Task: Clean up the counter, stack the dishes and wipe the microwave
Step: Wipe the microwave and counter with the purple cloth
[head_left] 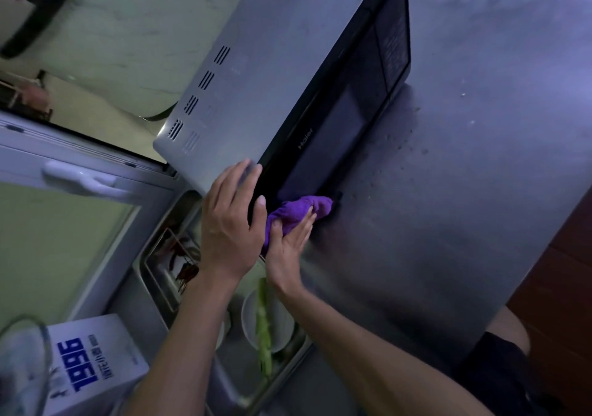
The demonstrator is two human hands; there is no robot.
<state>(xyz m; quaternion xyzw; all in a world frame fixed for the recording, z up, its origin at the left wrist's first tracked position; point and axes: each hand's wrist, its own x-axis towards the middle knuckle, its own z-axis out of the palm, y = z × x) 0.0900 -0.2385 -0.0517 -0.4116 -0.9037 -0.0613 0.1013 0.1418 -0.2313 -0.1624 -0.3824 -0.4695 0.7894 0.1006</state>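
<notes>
Right hand (290,249) presses cloth (296,212) against microwave (288,73).

Silver-grey metal microwave with black glass door (288,73), door closed, runs diagonally from frame centre to top, standing on the stainless steel counter (464,191). Crumpled purple cloth (298,214) sits low centre, pressed against the microwave's lower front corner, touching the counter.

Counter (464,191) open right; microwave (288,79) blocks left.
</notes>
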